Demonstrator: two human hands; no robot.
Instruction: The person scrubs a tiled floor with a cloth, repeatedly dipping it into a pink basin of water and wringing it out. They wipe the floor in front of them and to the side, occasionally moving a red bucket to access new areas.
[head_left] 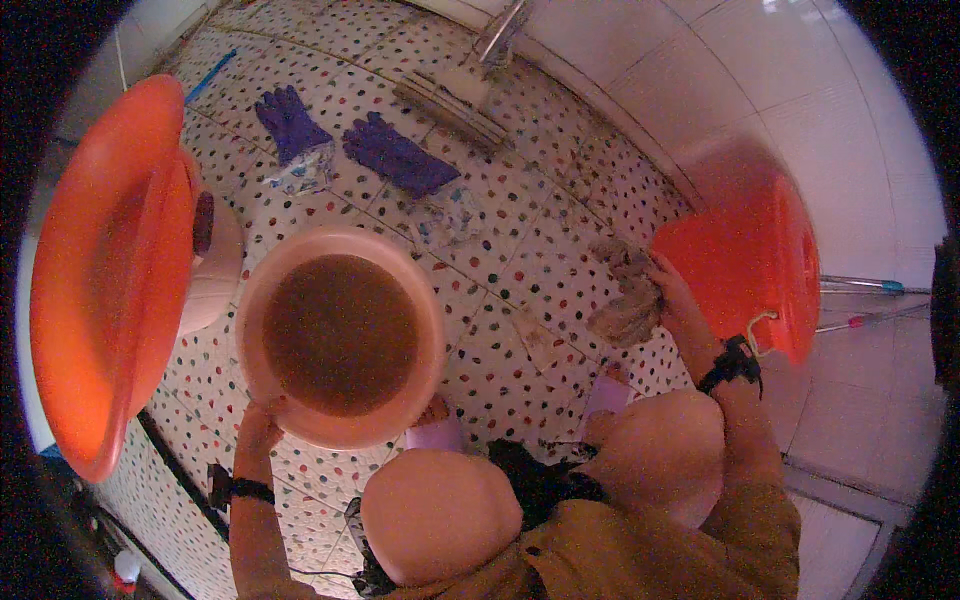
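Observation:
A pink basin (252, 372) of murky brown water stands on the spotted tile floor in front of me, to the left. At its near left rim my left hand (262, 424) is closed on the edge, its fingers partly hidden. Over on the right, my right hand (674, 287) grips a wet-looking, crumpled grey-brown rag (627, 312), which hangs down close to the floor. Just beyond that hand is a red bucket (722, 262) with a cord at its rim. Both wrists carry black straps with small devices.
A large orange tub (112, 270) is propped at the left beside a pale pink container (215, 265). Two purple rubber gloves (292, 125) lie farther off, near a floor drain strip (452, 110). A tiled wall (790, 110) bounds the right side, with thin poles (862, 286) by the bucket.

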